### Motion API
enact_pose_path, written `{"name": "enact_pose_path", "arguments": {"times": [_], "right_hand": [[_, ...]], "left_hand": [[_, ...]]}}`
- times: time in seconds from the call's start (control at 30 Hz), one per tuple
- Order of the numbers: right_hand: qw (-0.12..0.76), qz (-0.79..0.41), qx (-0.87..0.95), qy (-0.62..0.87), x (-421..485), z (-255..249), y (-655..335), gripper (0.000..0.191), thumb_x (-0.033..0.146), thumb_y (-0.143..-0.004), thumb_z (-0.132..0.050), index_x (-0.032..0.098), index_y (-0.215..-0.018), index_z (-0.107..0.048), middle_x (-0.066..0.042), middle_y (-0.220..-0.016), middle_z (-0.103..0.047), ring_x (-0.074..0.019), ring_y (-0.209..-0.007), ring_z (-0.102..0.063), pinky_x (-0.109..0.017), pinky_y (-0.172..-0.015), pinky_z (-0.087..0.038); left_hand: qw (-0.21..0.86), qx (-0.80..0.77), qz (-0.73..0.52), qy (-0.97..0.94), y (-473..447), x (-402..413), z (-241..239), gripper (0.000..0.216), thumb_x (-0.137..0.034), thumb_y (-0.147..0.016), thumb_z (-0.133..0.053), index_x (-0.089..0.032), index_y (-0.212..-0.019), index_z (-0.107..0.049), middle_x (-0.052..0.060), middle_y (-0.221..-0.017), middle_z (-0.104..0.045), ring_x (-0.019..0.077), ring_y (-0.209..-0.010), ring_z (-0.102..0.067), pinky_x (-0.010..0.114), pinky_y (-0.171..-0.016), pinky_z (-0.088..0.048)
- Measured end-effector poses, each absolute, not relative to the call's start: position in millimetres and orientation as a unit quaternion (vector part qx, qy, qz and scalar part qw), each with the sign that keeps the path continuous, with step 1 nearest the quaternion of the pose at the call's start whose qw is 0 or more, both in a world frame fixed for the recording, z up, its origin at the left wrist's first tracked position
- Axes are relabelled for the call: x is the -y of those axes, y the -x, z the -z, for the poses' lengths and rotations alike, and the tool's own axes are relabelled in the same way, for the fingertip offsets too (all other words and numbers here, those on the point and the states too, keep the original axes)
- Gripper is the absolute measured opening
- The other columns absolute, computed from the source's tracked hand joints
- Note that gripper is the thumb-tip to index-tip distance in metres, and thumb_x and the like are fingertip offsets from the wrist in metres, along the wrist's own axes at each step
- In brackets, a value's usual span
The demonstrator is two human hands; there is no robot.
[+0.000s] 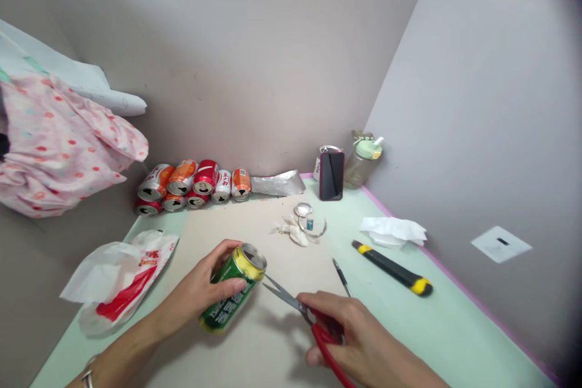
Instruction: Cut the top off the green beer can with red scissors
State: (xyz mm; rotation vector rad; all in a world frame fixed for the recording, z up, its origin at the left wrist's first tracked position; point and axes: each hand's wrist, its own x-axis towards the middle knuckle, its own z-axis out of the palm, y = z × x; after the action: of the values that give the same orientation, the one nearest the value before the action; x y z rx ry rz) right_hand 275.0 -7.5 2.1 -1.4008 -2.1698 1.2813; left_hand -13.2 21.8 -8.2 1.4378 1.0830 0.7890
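Observation:
My left hand (204, 288) is wrapped round a green and yellow drinks can (233, 291), tilted with its open top facing away from me. In my right hand (350, 330) are red-handled scissors (297, 306), gripped by the handles. Their blade tips point left and reach the can's upper rim. Both hands hover over the beige mat (273, 351) near the table's front.
Several empty cans (193, 185) lie stacked against the back wall beside a flattened metal sheet (278, 183). Cut can rings and scraps (302, 224), a pen (341, 277), a yellow-black utility knife (393, 268), tissue (393, 231), a phone (331, 176), a bottle (362, 160) and a plastic bag (120, 276) are around.

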Motion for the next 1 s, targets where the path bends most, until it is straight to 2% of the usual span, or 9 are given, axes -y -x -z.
{"name": "enact_pose_path", "arguments": {"times": [0.27,0.5,0.63,0.87,1.0], "right_hand": [[0.127,-0.446,0.745,0.481,7,-1,-275,0.037,0.033,-0.077,-0.08,0.026,-0.111,-0.069,0.005,-0.082,-0.059,-0.014,-0.073,-0.049,-0.021,-0.067,-0.037],[0.118,-0.49,0.733,0.457,6,-9,-272,0.019,0.028,-0.077,-0.08,0.021,-0.084,-0.064,0.008,-0.074,-0.048,-0.011,-0.07,-0.043,-0.019,-0.062,-0.032],[0.128,-0.525,0.714,0.445,7,-7,-272,0.016,0.031,-0.082,-0.074,0.019,-0.09,-0.066,0.007,-0.07,-0.045,-0.0112,-0.068,-0.04,-0.018,-0.062,-0.033],[0.127,-0.507,0.731,0.439,8,-8,-273,0.02,0.039,-0.087,-0.068,0.02,-0.093,-0.067,0.005,-0.071,-0.052,-0.0129,-0.069,-0.043,-0.019,-0.064,-0.037],[0.109,-0.484,0.752,0.433,8,-9,-271,0.017,0.036,-0.09,-0.064,0.019,-0.089,-0.064,0.006,-0.07,-0.051,-0.0114,-0.067,-0.042,-0.018,-0.062,-0.036]], "left_hand": [[0.566,-0.449,-0.327,-0.609,14,-23,10,0.05,-0.048,-0.085,-0.07,-0.024,-0.124,-0.051,0.005,-0.117,-0.063,0.0263,-0.111,-0.057,0.033,-0.094,-0.042],[0.566,-0.446,-0.297,-0.626,10,-22,10,0.054,-0.044,-0.08,-0.075,-0.024,-0.124,-0.051,0.005,-0.117,-0.064,0.0255,-0.107,-0.058,0.032,-0.091,-0.042],[0.591,-0.424,-0.3,-0.617,8,-20,9,0.053,-0.047,-0.083,-0.072,-0.023,-0.126,-0.053,0.005,-0.118,-0.064,0.0259,-0.112,-0.057,0.032,-0.096,-0.042],[0.648,-0.422,-0.269,-0.574,10,-15,22,0.05,-0.054,-0.091,-0.06,-0.022,-0.128,-0.056,0.006,-0.122,-0.065,0.0273,-0.116,-0.056,0.033,-0.1,-0.041],[0.644,-0.425,-0.283,-0.57,7,-14,16,0.055,-0.056,-0.083,-0.068,-0.021,-0.125,-0.056,0.005,-0.112,-0.066,0.0256,-0.104,-0.059,0.032,-0.091,-0.045]]}}
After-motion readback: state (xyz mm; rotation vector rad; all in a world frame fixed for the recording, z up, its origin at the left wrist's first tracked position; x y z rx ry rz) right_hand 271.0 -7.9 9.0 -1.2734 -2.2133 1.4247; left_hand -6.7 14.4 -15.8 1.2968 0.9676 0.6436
